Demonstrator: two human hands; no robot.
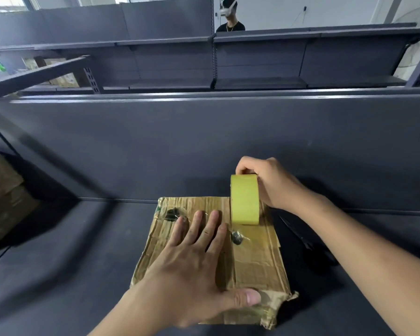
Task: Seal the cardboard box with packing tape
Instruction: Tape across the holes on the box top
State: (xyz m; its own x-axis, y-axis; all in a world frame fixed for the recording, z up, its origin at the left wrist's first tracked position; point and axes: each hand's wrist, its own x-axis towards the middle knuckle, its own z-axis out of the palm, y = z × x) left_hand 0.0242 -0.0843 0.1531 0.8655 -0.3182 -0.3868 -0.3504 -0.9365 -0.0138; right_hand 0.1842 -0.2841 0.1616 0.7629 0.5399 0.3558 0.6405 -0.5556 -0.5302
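you can read no text, label, brand or number on the worn brown cardboard box (252, 258) or the yellow tape roll (245, 200).

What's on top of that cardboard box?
A left hand pressed flat and a yellow tape roll on edge, gripped by the right hand. What lies under the palm is hidden.

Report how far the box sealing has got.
Done: the box flaps lie closed, and a glossy strip seems to run along the seam from the near edge to the tape roll. In hand: the left grip presses flat on the box; the right grip holds the roll near the far edge. Left: carry the tape over that edge, cut it, perhaps with the scissors at the right, and press it down.
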